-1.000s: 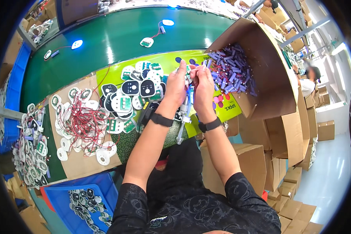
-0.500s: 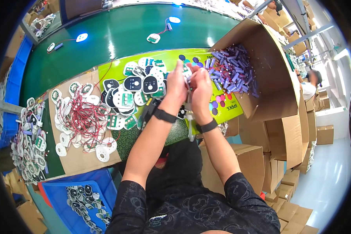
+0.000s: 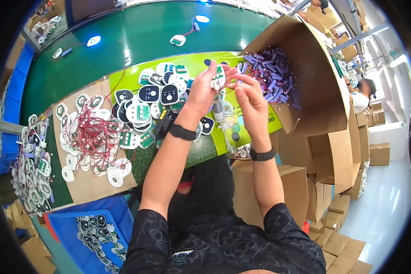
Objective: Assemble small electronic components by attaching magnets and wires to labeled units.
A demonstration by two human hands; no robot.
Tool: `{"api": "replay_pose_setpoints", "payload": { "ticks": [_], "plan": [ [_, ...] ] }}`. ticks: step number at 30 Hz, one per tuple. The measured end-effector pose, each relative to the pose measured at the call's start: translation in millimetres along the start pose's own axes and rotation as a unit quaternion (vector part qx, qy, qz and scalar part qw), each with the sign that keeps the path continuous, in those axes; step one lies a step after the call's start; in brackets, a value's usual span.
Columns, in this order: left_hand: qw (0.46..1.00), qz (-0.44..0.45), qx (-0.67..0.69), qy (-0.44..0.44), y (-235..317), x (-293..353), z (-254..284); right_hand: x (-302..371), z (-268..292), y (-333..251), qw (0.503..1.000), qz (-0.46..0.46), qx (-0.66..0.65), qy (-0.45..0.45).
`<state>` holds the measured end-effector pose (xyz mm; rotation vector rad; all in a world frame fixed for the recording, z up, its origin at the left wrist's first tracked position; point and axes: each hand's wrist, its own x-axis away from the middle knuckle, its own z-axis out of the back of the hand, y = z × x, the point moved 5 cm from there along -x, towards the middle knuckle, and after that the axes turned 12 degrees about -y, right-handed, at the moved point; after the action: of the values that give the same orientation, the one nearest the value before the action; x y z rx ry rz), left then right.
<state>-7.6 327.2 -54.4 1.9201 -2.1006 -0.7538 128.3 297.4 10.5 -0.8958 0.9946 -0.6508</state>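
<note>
My left hand (image 3: 202, 91) holds a small white disc-shaped module with a green circuit board (image 3: 218, 76), board side showing, between thumb and fingers. My right hand (image 3: 253, 104) is just right of it, fingertips bent together near the module's edge. What those fingertips pinch is too small to make out; a thin wire may run there. Below the hands stands a clear and grey cylindrical fixture (image 3: 220, 114). Left of my left hand lies a pile of similar modules, some with black faces (image 3: 170, 94) and some with green boards (image 3: 138, 113) up.
An open cardboard box (image 3: 313, 82) at the right holds many purple cylindrical batteries (image 3: 278, 75). White rings with red wires (image 3: 96, 137) lie on cardboard at left. Lit modules sit on the green conveyor (image 3: 137, 36). A blue bin (image 3: 73, 228) stands below left. Another person (image 3: 363, 98) is far right.
My hands, close together before, have moved apart, the right one shifting right and down. The module in my left hand now shows its board side. The view has shifted slightly.
</note>
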Motion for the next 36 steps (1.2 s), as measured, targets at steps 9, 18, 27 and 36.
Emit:
{"api": "replay_pose_setpoints", "payload": {
  "ticks": [9, 18, 27, 36],
  "plan": [
    [0.996, -0.012, 0.028, -0.084, 3.7, 0.1, -5.2, 24.4, 23.2, 32.4, 0.907, -0.140, 0.372, -0.138],
    [0.991, -0.034, 0.076, -0.105, 14.8, 4.5, -10.7, 41.6, 40.6, 65.0, 0.914, -0.244, 0.311, -0.087],
    [0.992, -0.083, 0.065, -0.068, 35.7, 8.1, 1.0, 96.0, 158.0, 9.9, 0.867, -0.319, 0.363, 0.120],
    [0.986, -0.048, 0.148, -0.061, 18.8, -3.1, 12.1, 167.2, 214.3, -46.1, 0.919, -0.367, 0.101, 0.098]
  ]
}}
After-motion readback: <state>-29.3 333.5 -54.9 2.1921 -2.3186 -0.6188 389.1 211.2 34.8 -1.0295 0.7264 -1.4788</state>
